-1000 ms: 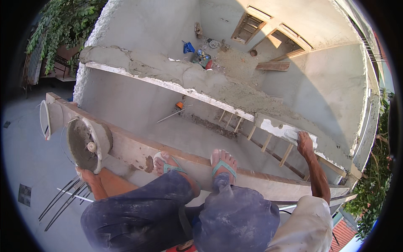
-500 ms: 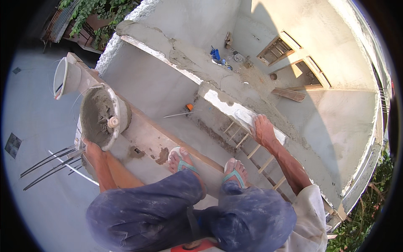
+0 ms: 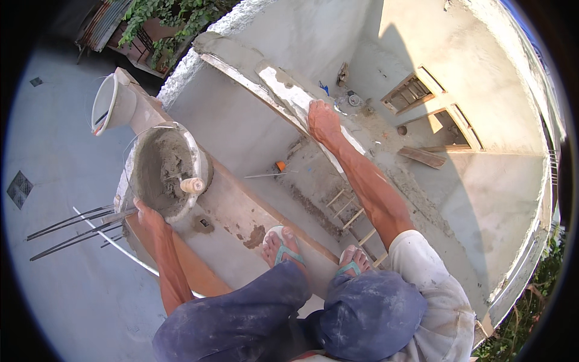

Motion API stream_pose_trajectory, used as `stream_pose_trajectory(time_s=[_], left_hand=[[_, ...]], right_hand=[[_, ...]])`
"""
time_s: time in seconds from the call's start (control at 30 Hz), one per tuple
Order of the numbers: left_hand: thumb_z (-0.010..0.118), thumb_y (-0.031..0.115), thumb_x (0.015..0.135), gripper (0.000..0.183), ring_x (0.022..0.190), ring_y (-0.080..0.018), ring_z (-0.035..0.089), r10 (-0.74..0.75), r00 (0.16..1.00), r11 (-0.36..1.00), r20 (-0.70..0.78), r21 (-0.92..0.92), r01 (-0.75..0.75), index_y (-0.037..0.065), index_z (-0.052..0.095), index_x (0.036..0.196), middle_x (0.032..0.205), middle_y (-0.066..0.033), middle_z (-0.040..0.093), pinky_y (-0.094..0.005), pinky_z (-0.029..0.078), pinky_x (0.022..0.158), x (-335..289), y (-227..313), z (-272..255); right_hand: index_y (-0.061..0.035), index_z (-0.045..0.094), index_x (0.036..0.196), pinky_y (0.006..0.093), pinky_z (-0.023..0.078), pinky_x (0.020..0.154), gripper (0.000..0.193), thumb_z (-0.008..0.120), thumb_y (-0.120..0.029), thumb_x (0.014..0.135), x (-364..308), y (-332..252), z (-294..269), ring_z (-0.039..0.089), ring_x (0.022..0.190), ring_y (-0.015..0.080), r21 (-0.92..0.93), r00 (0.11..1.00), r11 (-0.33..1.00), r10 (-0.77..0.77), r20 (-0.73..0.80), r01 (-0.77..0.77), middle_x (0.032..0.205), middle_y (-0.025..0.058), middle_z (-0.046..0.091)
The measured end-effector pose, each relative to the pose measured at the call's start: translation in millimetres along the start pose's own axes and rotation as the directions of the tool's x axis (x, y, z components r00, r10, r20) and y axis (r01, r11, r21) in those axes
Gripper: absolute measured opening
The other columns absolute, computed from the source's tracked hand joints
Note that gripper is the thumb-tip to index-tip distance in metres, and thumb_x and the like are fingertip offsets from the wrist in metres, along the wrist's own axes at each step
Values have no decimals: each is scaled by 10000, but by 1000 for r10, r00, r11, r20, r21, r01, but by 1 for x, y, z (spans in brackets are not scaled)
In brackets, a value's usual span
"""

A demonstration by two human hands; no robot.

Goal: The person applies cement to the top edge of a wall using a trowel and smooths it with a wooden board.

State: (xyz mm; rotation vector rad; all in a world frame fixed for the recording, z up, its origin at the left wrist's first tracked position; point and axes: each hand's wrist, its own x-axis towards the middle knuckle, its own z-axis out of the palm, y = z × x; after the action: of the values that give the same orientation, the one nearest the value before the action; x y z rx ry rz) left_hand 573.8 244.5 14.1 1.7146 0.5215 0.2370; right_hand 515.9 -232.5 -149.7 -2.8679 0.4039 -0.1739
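My left hand (image 3: 149, 215) grips the near rim of a mortar-caked bucket (image 3: 204, 169), its fingers partly hidden behind the rim. Grey wet mortar (image 3: 175, 154) lies inside, and a trowel's wooden handle (image 3: 193, 185) sticks out over the rim; its blade is hidden. Out to the front right, my right hand (image 3: 324, 123) is closed on a long plastering float (image 3: 282, 90), white and smeared with grey. The float rests along the top of a narrow wall (image 3: 238, 59) with rough fresh mortar on it. The float's grip is covered by my hand.
My sandalled feet (image 3: 283, 247) stand on a narrow ledge (image 3: 232, 202). A white bucket (image 3: 114, 105) stands farther along it. Several bare steel rods (image 3: 72, 229) jut out at left. Below are a bamboo ladder (image 3: 350, 217) and a room floor with a plank (image 3: 422, 157).
My right hand has slid the float forward and left along the wall top. My left hand stays on the bucket rim. The view has shifted somewhat.
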Motion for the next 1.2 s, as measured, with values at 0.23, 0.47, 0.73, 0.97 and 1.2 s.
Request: stream_pose_trajectory(time_s=[0.23, 0.47, 0.73, 0.97, 1.2], left_hand=[[400, 403, 1065, 601, 1110, -293, 633, -85, 995, 996, -42, 12, 86, -108, 503, 1364, 1305, -177, 603, -411, 551, 932, -7, 6, 2], [416, 332, 1063, 516, 1085, -287, 642, -58, 998, 982, -35, 179, 64, -90, 514, 1343, 1280, -160, 609, -415, 563, 914, 1, 7, -9], [464, 285, 1043, 429, 1126, -282, 629, -51, 997, 997, 50, 55, 48, -16, 509, 1346, 1298, -135, 597, -408, 564, 936, -2, 12, -7], [367, 555, 1054, 742, 1163, -306, 574, 75, 996, 931, 42, 355, -85, -97, 492, 1384, 1351, -173, 578, -400, 490, 989, -35, 21, 17], [489, 400, 1015, 514, 1032, -287, 604, 155, 981, 696, 117, 692, -193, 26, 491, 1369, 1188, -177, 611, -424, 525, 880, 78, -43, -55]], right_hand=[[-8, 590, 1006, 416, 591, 637, 181, 610, -122, 867, -33, 9, -19, 690, 850, 301, -79, 992, 991, 111, 65, -106, 962, 153, 616], [-19, 588, 1064, 419, 582, 638, 254, 617, -136, 840, -172, 75, -58, 678, 884, 303, -85, 967, 976, 213, 141, -203, 998, 135, 589], [-4, 569, 1236, 407, 574, 698, 424, 626, -160, 846, -295, 133, -90, 639, 958, 293, -106, 925, 959, 281, 255, -263, 1056, 133, 567], [-16, 572, 1196, 425, 557, 753, 415, 676, -228, 854, -403, 182, -128, 614, 1003, 316, -135, 870, 914, 406, 280, -383, 1074, 139, 557], [-40, 569, 1229, 448, 540, 853, 459, 714, -282, 867, -518, 241, -164, 592, 1069, 342, -247, 761, 834, 552, 342, -494, 1142, 137, 579]])
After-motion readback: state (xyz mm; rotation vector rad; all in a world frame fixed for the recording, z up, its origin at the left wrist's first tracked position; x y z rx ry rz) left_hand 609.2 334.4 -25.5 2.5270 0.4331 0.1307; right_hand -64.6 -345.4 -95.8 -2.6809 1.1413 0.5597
